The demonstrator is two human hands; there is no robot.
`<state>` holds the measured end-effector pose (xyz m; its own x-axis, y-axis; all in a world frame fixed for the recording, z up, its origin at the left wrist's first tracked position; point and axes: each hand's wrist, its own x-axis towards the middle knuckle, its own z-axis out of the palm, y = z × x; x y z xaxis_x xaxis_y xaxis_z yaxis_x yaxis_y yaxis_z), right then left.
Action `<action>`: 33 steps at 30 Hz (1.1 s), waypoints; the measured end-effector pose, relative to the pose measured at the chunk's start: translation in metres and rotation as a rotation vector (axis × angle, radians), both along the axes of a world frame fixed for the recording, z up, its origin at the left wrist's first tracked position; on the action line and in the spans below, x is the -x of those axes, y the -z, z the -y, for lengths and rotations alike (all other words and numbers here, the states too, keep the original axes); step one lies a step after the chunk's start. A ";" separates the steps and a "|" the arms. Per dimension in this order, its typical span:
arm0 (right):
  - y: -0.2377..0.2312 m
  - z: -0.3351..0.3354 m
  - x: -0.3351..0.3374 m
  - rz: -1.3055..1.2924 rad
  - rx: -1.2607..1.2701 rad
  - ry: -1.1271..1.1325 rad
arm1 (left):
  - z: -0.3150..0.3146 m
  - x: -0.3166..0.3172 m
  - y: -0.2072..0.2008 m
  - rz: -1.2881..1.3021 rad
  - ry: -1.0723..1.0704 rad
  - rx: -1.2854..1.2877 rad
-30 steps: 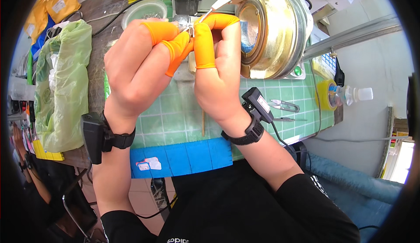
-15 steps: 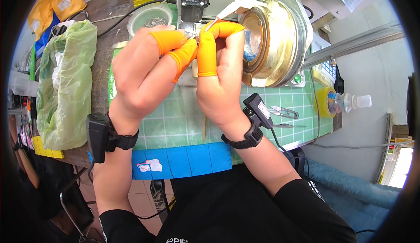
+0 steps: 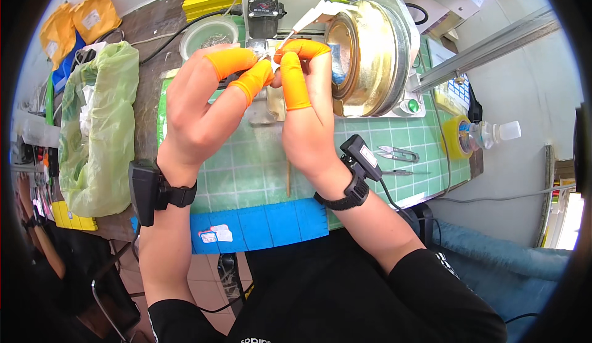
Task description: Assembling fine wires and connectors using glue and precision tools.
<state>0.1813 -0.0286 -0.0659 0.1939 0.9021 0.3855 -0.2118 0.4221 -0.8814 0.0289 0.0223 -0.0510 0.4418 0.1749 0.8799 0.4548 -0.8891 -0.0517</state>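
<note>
Orange finger cots cover the thumb and forefinger of both my hands, which meet in front of a small machine. My left hand [image 3: 197, 105] is closed in a pinch on a tiny shiny metal piece [image 3: 263, 53], too small to tell its kind. Close beside it, my right hand [image 3: 306, 102] is closed too, thumb and forefinger together; what lies between them is hidden. A thin tapered tip on a white arm [image 3: 308, 17] comes down just above the right fingertips. Behind the right hand stands a large gold-coloured drum [image 3: 376, 59].
At the back left is a round tub [image 3: 213, 27] of fine metal bits, beside a black motor block [image 3: 265, 15]. Thread snips [image 3: 398, 153] and tweezers [image 3: 401, 172] lie on the green mat [image 3: 240, 182]. A bag-lined bin [image 3: 111, 152] stands left; a clear bottle [image 3: 490, 134] right.
The view has shifted slightly. My right fingers have changed their bend a little at the fingertips. Both hands stay together at the same place before the machine.
</note>
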 end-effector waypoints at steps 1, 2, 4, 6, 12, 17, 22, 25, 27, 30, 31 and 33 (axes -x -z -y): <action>-0.001 0.002 -0.001 0.005 0.021 -0.017 | -0.001 0.001 0.001 -0.002 0.003 -0.001; -0.002 0.003 -0.003 0.011 0.043 -0.031 | -0.002 0.001 0.002 -0.008 0.005 -0.010; -0.003 0.002 -0.001 -0.011 0.034 -0.042 | -0.003 0.000 0.003 -0.015 0.010 -0.021; -0.003 0.002 0.000 -0.034 0.025 -0.062 | -0.002 0.000 0.005 0.009 0.012 0.002; 0.011 -0.007 -0.003 0.059 0.003 -0.045 | 0.008 -0.001 -0.007 -0.022 -0.028 0.040; 0.012 0.001 -0.010 0.176 0.022 -0.017 | 0.057 0.025 -0.028 -0.049 -0.243 0.218; 0.000 0.007 -0.002 0.069 0.124 -0.099 | 0.071 0.040 -0.029 -0.188 -0.356 0.840; -0.004 0.009 -0.004 0.053 0.135 -0.114 | 0.061 0.044 -0.041 -0.282 -0.249 1.077; -0.005 0.010 -0.005 -0.046 0.198 -0.182 | 0.051 0.044 -0.044 -0.296 -0.153 1.196; -0.008 0.009 -0.006 -0.077 0.169 -0.170 | 0.046 0.040 -0.041 -0.231 -0.061 1.334; -0.010 0.009 -0.006 -0.097 0.170 -0.183 | 0.048 0.037 -0.034 -0.252 -0.024 1.315; -0.011 0.011 -0.003 -0.170 0.260 -0.182 | 0.061 0.030 -0.027 -0.196 -0.146 1.116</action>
